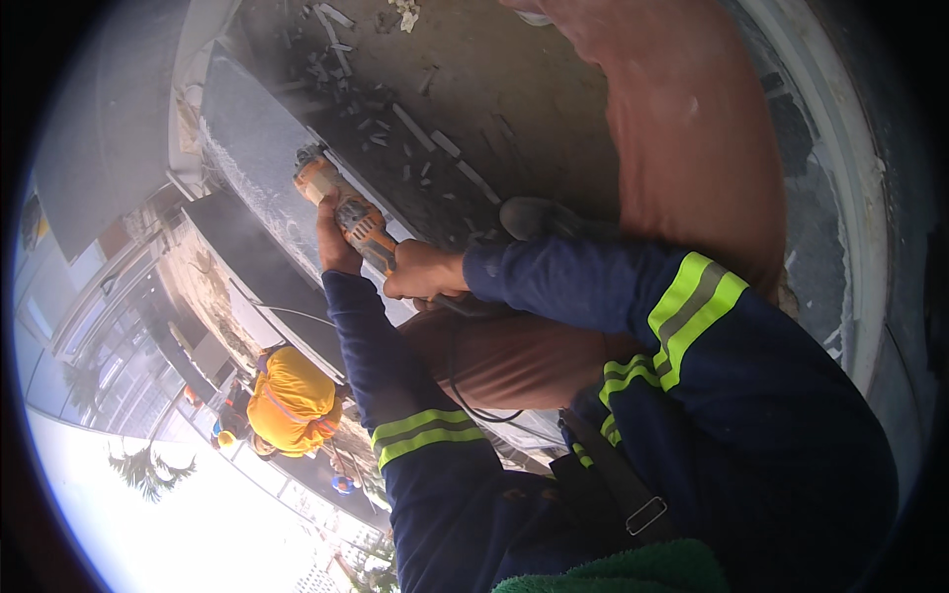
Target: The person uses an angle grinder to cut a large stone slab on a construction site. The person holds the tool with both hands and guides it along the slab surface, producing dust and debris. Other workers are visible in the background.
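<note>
An orange and black angle grinder (364,225) lies across the edge of a pale grey slab (252,124). My left hand (336,240) is closed around its front part, near the head. Farther back, my right hand (427,270) wraps around the rear handle. The grinder's head points to the upper left and touches or nearly touches the slab. Its disc cannot be made out. Whitish dust coats the slab near the head.
Cut grey strips (445,144) and small chips litter the dusty floor beside the slab. My legs in reddish-brown trousers (692,128) are bent around the work. A dark cable (457,381) runs by my knee. Beyond the slab, a person in a yellow shirt (292,400) bends over.
</note>
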The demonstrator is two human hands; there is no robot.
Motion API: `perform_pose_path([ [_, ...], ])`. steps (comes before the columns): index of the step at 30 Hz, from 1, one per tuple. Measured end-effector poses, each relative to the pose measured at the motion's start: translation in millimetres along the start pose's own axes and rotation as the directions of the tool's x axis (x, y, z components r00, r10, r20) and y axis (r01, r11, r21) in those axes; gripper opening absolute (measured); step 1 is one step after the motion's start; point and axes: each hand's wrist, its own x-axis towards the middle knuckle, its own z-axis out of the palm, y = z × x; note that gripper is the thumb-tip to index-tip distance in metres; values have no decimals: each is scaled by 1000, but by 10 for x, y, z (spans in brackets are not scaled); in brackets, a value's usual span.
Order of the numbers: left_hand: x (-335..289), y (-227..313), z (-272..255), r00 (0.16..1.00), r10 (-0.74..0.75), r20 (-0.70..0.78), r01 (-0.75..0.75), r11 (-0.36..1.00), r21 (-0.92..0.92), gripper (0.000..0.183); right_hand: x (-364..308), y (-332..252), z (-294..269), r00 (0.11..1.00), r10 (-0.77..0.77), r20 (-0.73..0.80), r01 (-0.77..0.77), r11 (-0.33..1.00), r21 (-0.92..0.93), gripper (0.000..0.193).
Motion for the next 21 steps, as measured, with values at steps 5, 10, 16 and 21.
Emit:
perform_pose_path([
  [5, -31, -3, 17, 1000, 1, 8, -1, 1000, -7, 38, 38, 59, 32, 1000, 25, 3, -25, 999, 33, 20],
  [10, 11, -29, -104, 999, -15, 52, 15, 1000, -7, 43, 42, 82, 39, 1000, 17, 14, -18, 999, 27, 21],
  [16, -26, -51, -101, 999, -23, 42, 23, 1000, 7, 44, -26, 83, 67, 1000, -2, 0, 2, 999, 51, 19],
  [21, -14, -23, -118, 997, -40, 73, 38, 999, 26, 45, -8, 60, 65, 1000, 1, 14, -2, 998, 62, 20],
])
